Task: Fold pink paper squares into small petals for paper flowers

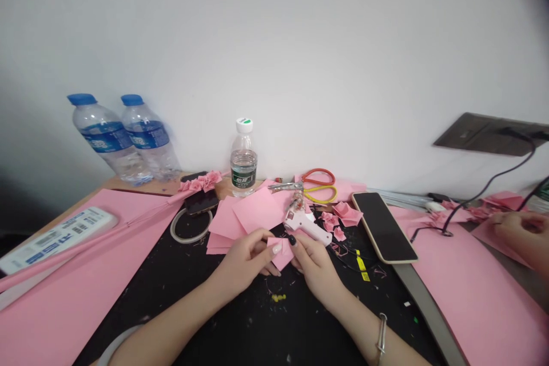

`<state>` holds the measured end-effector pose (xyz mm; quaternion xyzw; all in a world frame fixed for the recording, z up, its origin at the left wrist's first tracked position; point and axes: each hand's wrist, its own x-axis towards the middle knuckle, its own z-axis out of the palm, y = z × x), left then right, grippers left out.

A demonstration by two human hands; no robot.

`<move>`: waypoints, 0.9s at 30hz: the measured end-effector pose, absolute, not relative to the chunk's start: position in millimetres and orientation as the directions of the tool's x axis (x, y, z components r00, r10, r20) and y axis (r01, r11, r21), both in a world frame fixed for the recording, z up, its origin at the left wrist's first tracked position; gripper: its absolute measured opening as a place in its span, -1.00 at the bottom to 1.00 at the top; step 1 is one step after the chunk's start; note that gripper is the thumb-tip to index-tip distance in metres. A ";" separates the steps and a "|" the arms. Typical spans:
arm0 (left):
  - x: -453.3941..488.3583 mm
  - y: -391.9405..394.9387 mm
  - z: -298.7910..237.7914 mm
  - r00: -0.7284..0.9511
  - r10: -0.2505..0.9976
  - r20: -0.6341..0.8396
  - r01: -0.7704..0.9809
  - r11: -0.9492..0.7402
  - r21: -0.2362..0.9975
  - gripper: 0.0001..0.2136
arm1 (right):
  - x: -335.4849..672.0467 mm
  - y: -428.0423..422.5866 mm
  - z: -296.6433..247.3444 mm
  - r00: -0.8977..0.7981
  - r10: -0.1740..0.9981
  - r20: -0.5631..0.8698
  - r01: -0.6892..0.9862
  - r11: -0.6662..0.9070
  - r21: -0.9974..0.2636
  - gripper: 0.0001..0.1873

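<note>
Between my two hands is a small folded piece of pink paper [279,260], held just above the black table surface. My left hand [252,256] pinches its left side, thumb on top. On the right edge, the thumb of my right hand [315,267] presses down, and the other fingers are partly hidden behind. Just beyond my hands lies a white-pink hot glue gun [306,225]. Left of it, square pink paper sheets [259,211] are piled up. Several folded pink paper flowers [338,219] sit to the right of the glue gun.
Scissors [319,186] with red and yellow handles lie behind the glue gun, near a water bottle [244,160]. A smartphone [385,227] rests at right, a tape roll [191,224] at left. Another person's hand [521,234] works at far right, below a wall socket [484,133].
</note>
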<state>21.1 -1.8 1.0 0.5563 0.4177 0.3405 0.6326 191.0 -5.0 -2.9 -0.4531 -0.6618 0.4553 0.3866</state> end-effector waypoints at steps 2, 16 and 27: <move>21.1 -1.4 0.2 0.416 0.897 -0.150 -0.013 0.171 0.985 -0.73 | 190.4 -5.8 -3.2 -0.296 0.952 0.073 0.232 0.146 -0.962 -0.63; 24.4 -0.6 -1.5 0.403 0.865 -0.297 0.055 0.302 0.952 -0.76 | 193.6 -6.0 5.4 -0.129 0.888 0.442 0.403 0.454 -0.794 -0.89; 24.5 -0.9 -4.1 0.426 0.866 -0.263 0.084 0.252 0.964 -0.80 | 186.1 -9.6 9.8 -0.173 0.884 0.435 0.397 0.467 -0.790 -0.85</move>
